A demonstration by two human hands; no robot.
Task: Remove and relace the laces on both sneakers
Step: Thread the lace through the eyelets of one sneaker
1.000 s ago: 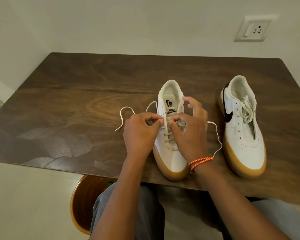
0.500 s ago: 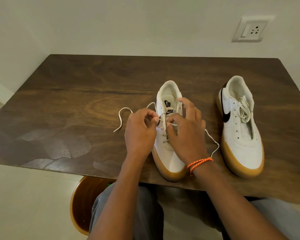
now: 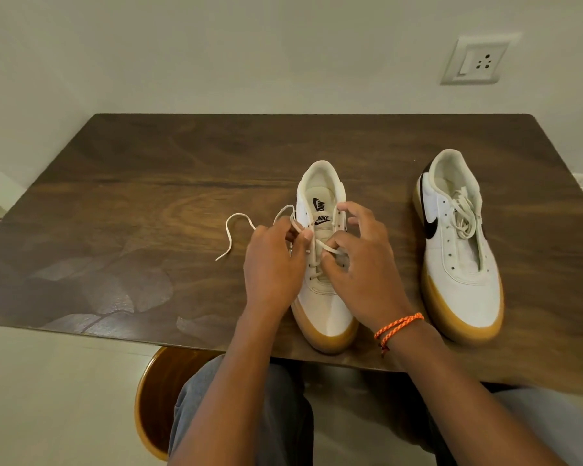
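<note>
While your left hand [image 3: 273, 260] and right hand [image 3: 357, 264] pinch lace [image 3: 327, 246] mid-relacing on near sneaker [image 3: 323, 297], next: thread upper eyelet; far sneaker [image 3: 461, 264] waits.

Dark brown wooden tabletop [image 3: 149, 203], swirling grain, smooth with a dull sheen and pale reflections near the front edge. White smooth leather-look sneaker with gum-coloured rubber sole [image 3: 325, 297], matt. Second white sneaker with black glossy swoosh [image 3: 461, 264], same rubbery tan sole. Flat cream woven cloth lace [image 3: 231, 237]. Braided orange cord bracelet [image 3: 397, 326]. Glossy white plastic wall socket [image 3: 475, 62]. Grey denim-like cloth trousers [image 3: 283, 415]. Varnished wooden stool seat [image 3: 155, 398].
</note>
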